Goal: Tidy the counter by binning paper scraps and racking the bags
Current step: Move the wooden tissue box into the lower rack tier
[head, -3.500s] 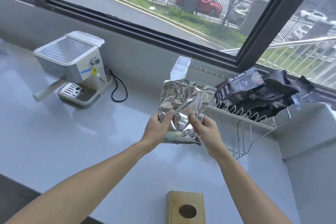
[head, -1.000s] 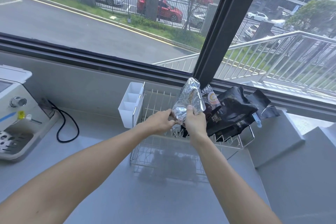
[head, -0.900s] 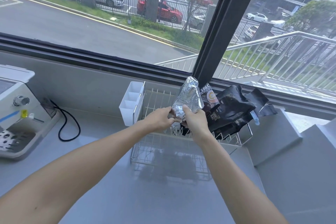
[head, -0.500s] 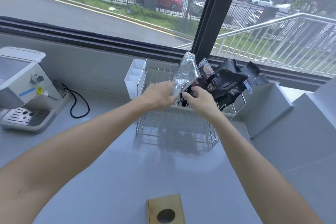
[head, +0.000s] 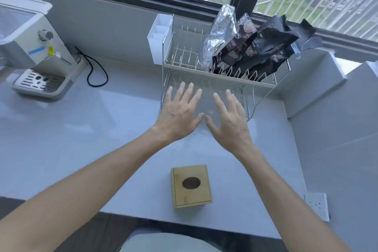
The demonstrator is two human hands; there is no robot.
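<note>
A crinkled silver foil bag (head: 219, 37) stands upright in the wire dish rack (head: 184, 65), leaning against several dark coffee bags (head: 263, 49) racked to its right. My left hand (head: 180, 114) and my right hand (head: 229, 120) hover side by side over the counter in front of the rack, palms down, fingers spread, holding nothing. Both hands are clear of the bags.
A wooden box with a round hole (head: 191, 186) sits near the counter's front edge. A white espresso machine (head: 30, 51) with a black cable (head: 96, 71) stands at the left. A white cutlery holder (head: 158, 39) hangs on the rack's left end. A wall socket (head: 317, 204) is at the right.
Both hands let go of the silver foil bag, which now stands in the rack, and drew back toward me with fingers spread. The view tilted down.
</note>
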